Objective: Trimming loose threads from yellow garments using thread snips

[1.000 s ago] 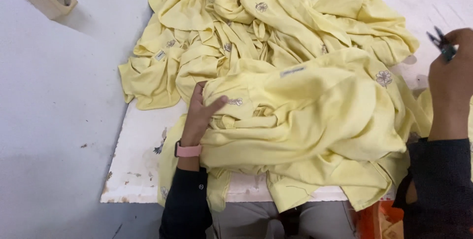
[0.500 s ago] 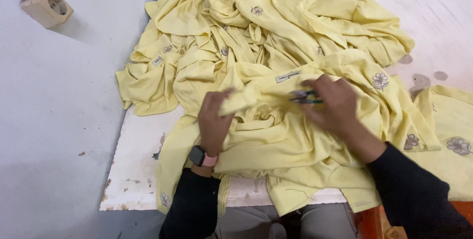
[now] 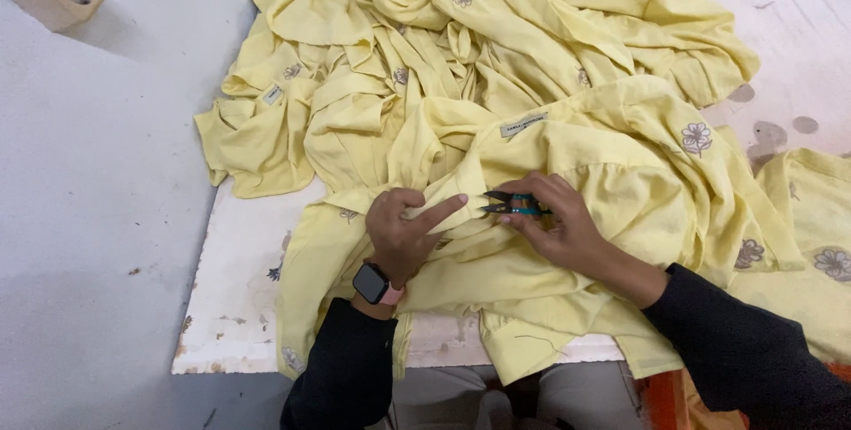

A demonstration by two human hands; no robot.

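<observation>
Left hand pins a fold of the yellow garment on the white table — right hand holds small teal snips at the fold — blades parted.

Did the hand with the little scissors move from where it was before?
Yes. The right hand came down from the table's right edge to the yellow shirt, near the left hand.

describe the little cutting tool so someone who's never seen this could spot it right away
On the white table lies a heap of yellow garments. At its near edge, the right hand pinches small thread snips beside the left hand; their teal grip and dark blades stand out.
</observation>
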